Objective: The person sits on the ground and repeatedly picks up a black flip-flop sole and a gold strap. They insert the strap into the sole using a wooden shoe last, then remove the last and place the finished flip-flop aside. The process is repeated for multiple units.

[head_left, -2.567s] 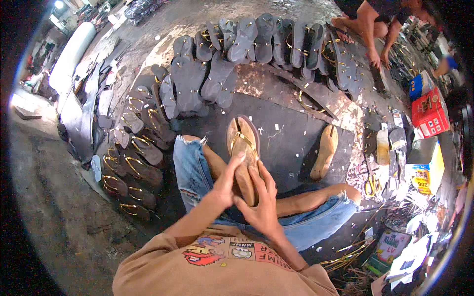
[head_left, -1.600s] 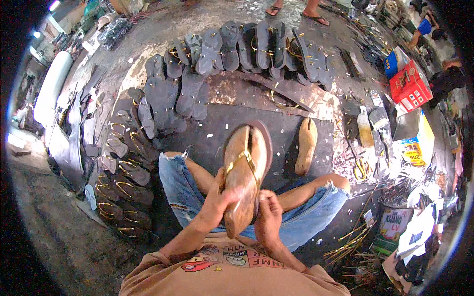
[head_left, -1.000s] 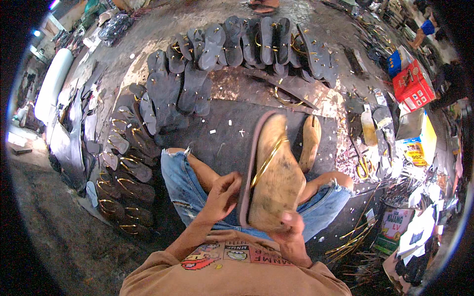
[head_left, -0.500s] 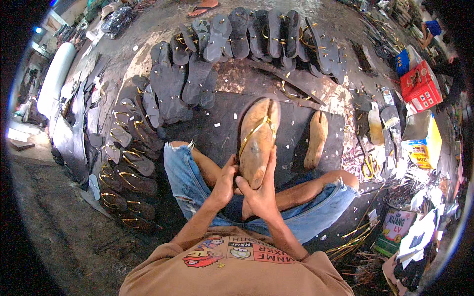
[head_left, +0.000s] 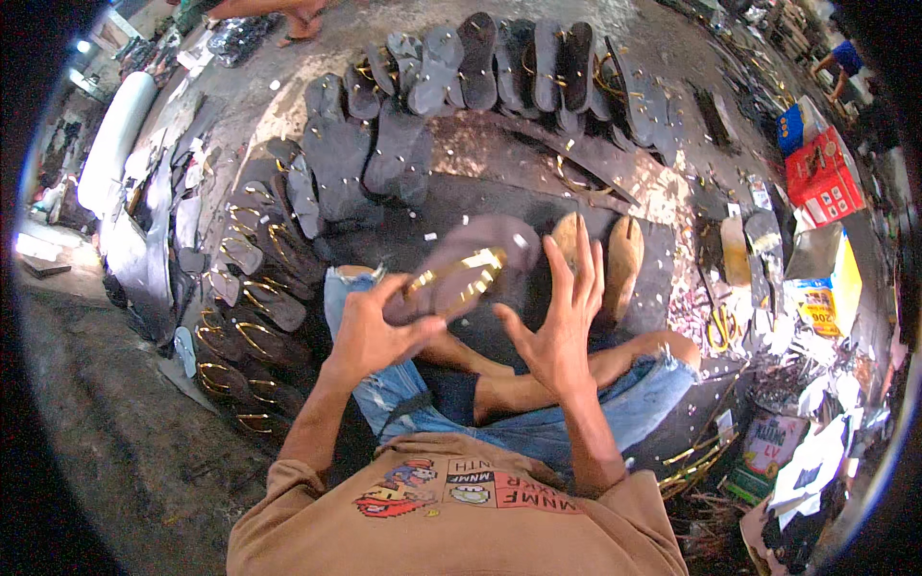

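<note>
A rough, stained, dark grey floor point(head_left: 125, 413) spreads around, bright light washing its far-left edge; a small, glowing white light point(head_left: 84, 46) shows upper left.

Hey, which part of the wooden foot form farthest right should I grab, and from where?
Probably the wooden foot form's narrower heel end, pinched across its sides, coming from your side: it lies lengthwise, heel toward you, split toe pointing away.

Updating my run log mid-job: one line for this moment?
left hand: holding gold-strapped sandal | right hand: open, near wooden lasts
</note>
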Action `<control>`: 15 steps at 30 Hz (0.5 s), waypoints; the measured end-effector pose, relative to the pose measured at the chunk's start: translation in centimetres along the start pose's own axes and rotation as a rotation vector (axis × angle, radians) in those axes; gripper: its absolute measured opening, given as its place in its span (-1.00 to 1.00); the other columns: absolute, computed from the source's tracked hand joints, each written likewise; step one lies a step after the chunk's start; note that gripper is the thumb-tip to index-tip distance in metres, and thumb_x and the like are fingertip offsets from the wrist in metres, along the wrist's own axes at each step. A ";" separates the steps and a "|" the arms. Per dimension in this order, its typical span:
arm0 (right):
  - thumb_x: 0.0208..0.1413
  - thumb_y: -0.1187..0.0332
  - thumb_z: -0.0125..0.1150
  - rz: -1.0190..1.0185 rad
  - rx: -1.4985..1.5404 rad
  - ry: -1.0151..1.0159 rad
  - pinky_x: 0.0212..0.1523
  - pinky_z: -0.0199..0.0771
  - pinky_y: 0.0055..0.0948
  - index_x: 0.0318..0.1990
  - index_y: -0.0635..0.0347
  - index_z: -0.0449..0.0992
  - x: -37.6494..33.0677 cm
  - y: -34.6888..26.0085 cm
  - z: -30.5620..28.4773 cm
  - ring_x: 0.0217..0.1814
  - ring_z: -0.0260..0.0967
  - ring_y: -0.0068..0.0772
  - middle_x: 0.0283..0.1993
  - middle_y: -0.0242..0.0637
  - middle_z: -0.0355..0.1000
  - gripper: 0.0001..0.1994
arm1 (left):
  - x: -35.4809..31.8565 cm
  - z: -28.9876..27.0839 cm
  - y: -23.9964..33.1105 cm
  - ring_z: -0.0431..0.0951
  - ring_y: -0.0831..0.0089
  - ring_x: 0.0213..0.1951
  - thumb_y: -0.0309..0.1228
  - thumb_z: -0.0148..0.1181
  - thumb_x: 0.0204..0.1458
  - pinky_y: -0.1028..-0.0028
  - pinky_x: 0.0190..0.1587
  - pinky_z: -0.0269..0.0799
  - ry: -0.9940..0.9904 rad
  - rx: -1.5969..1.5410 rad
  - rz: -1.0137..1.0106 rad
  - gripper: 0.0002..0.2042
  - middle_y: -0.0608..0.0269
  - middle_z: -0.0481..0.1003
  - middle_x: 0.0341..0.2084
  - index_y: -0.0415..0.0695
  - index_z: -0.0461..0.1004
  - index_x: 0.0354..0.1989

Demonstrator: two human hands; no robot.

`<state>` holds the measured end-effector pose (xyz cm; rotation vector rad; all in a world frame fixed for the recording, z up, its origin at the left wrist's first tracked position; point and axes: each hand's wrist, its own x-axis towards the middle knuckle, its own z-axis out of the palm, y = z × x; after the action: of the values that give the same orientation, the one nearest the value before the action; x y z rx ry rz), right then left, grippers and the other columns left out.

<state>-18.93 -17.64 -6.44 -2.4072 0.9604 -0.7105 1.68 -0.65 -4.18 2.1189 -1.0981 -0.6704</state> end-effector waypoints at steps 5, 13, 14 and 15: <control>-0.05 0.24 0.65 0.306 0.312 -0.514 0.36 0.41 -0.30 0.35 0.32 0.44 2.9 3.8 -0.7 0.34 0.45 -0.07 0.28 0.09 0.49 -0.21 | -2.1 1.2 0.9 0.76 0.27 -0.11 0.00 0.72 -0.23 0.30 0.01 0.61 -0.086 0.002 0.074 -0.27 0.00 0.72 -0.18 -0.26 0.63 0.06; 0.20 0.12 0.48 0.751 1.121 -0.439 0.25 0.45 -0.25 0.31 0.42 0.47 -3.6 6.3 2.3 0.20 0.47 -0.24 0.16 -0.09 0.57 -0.34 | -3.8 1.7 -2.9 0.72 0.07 -0.01 0.02 0.60 -0.09 0.26 0.07 0.59 -0.095 -0.005 0.226 -0.27 -0.05 0.67 -0.03 -0.26 0.57 0.16; 0.14 0.13 0.54 0.766 1.103 -0.437 0.20 0.48 -0.26 0.28 0.43 0.49 -3.7 6.5 2.7 0.10 0.52 -0.25 0.09 -0.14 0.60 -0.32 | -4.0 2.3 -3.3 0.70 0.04 0.03 0.05 0.53 -0.01 0.24 0.09 0.58 -0.065 -0.003 0.251 -0.28 -0.06 0.66 0.00 -0.24 0.55 0.21; 0.15 0.19 0.54 0.776 1.200 -0.428 0.19 0.50 -0.27 0.28 0.45 0.47 -3.9 6.5 3.1 0.09 0.53 -0.26 0.08 -0.14 0.60 -0.35 | -4.4 2.2 -3.6 0.69 0.04 0.03 0.02 0.51 0.02 0.24 0.09 0.57 -0.128 -0.055 0.202 -0.30 -0.06 0.66 0.00 -0.22 0.55 0.23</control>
<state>-22.68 -18.42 -13.65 -0.9550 0.8135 -0.2781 -0.29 3.96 -7.69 1.9083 -1.3270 -0.7376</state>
